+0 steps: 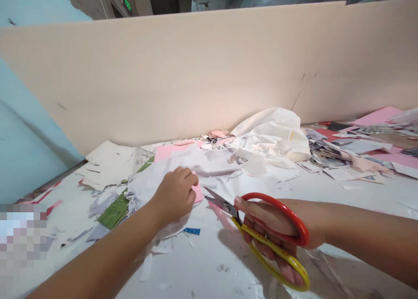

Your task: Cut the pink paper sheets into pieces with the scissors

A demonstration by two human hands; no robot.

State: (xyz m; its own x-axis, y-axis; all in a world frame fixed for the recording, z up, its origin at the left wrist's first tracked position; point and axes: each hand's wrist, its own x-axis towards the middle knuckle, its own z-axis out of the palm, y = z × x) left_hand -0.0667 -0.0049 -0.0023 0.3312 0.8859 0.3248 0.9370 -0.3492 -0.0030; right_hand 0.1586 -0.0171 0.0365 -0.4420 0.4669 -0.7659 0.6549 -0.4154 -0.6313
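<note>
My right hand [271, 229] grips a pair of scissors [228, 206] with one red and one yellow handle. The blades stand slightly apart and point left toward my other hand. My left hand [176, 194] is closed on a small pink piece [197, 189], paper or card by its look, whose edge shows beyond the fingers near the scissor tips. White cloth [146, 183] with a frayed edge lies under and behind this hand. A blue strip [192, 231] with markings rests on the table just below it.
A pale board [183, 81] stands upright along the table's back. Crumpled white cloth [274, 137] lies before it. Paper and fabric scraps [346, 153] are heaped at right. Green printed pieces [114, 212] and white sheets [109, 164] lie at left, with scraps scattered across the white table [202, 268].
</note>
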